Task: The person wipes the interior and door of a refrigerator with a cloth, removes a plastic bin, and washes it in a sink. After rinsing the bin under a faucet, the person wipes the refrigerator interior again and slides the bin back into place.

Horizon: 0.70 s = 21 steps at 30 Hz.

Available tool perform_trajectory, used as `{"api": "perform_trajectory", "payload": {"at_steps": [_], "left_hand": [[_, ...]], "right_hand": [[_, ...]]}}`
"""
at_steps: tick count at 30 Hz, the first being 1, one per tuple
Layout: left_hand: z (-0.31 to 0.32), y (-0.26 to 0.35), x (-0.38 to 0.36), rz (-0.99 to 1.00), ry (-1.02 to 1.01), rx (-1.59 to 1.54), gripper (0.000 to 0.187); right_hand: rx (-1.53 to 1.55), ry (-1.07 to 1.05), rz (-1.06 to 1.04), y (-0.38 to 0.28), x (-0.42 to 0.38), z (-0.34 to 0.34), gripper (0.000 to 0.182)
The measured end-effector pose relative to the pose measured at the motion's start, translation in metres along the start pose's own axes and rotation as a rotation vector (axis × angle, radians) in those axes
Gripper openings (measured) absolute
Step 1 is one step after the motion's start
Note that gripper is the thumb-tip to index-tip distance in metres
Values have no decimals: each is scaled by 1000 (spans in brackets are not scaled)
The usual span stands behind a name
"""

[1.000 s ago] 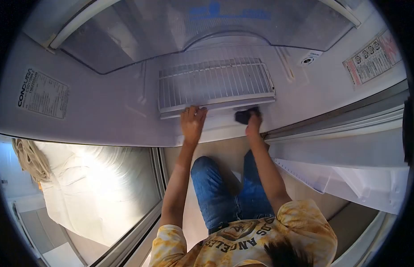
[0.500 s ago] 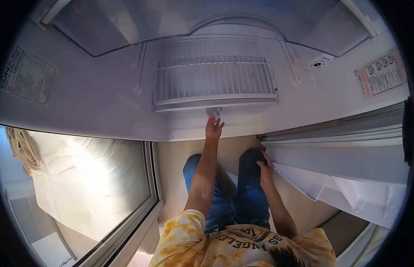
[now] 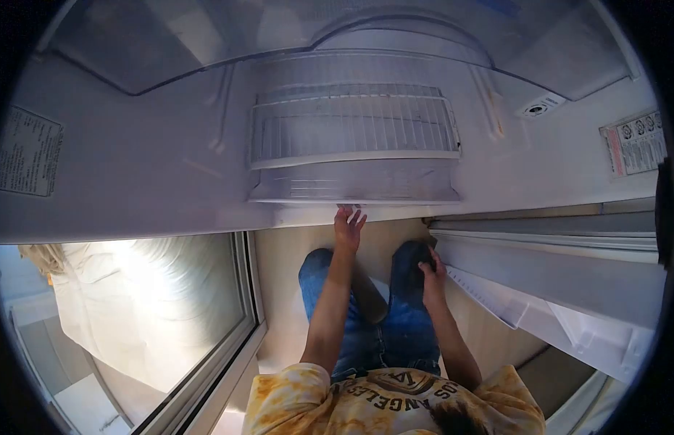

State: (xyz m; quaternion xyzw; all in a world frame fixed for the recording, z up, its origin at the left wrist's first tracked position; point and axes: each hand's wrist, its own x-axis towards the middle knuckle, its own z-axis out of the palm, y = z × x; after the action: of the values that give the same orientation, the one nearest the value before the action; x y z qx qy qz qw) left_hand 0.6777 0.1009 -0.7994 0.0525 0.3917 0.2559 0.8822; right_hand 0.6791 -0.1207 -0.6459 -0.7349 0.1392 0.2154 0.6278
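Note:
My left hand (image 3: 348, 229) has its fingers on the middle of the front edge of a pale drawer (image 3: 417, 190), which is pulled partly out. This drawer sits low inside a fridge, under a white wire shelf (image 3: 355, 130). My right hand (image 3: 433, 280) rests on my right knee, thumb and fingers apart; a dark patch shows beside them, and I cannot make out what it is. Both knees, in jeans, are bent in front of the fridge.
A clear plastic shelf or cover (image 3: 228, 36) spans the upper fridge. The open fridge door (image 3: 547, 250), with a white door shelf (image 3: 525, 308), stands at right. A sliding glass door frame (image 3: 250, 290) is at left, and a cream-covered piece of furniture (image 3: 148, 304) shows behind it.
The drawer has slid out toward me from under the wire shelf, with my left hand at its front edge. My right hand stays on the knee. The head view has shifted slightly.

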Motion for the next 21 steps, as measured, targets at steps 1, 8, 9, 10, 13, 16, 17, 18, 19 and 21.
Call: {"api": "perform_trajectory", "payload": {"at_steps": [1,8,9,10,13,16,17,18,19,21], "left_hand": [[18,12,-26,26,101,60,31],[105,101,-128,74,21,170,62],[108,104,-116,-15,-6,182,60],[113,108,-103,-105,-33,196,57],[108,110,-65,-217,-91,158,44],[110,107,-75,-248,-3,135,39],[116,106,-84,-274,104,125,37],[116,104,-91,-272,130,122,36],[116,103,-98,-270,156,119,36],[101,95,-100,-220,47,128,39]], "right_hand": [[60,27,34,-7,5,4,48],[356,-37,65,-57,36,26,48],[342,-35,63,-51,39,25,48],[329,-32,62,-42,43,27,48],[264,-15,66,-23,40,27,49],[183,-17,86,-18,1,22,47],[163,-25,83,-23,-14,19,46],[119,-62,67,-27,-29,13,47],[77,-98,49,-29,-45,6,49],[43,-155,28,-28,-70,-11,51]]}}
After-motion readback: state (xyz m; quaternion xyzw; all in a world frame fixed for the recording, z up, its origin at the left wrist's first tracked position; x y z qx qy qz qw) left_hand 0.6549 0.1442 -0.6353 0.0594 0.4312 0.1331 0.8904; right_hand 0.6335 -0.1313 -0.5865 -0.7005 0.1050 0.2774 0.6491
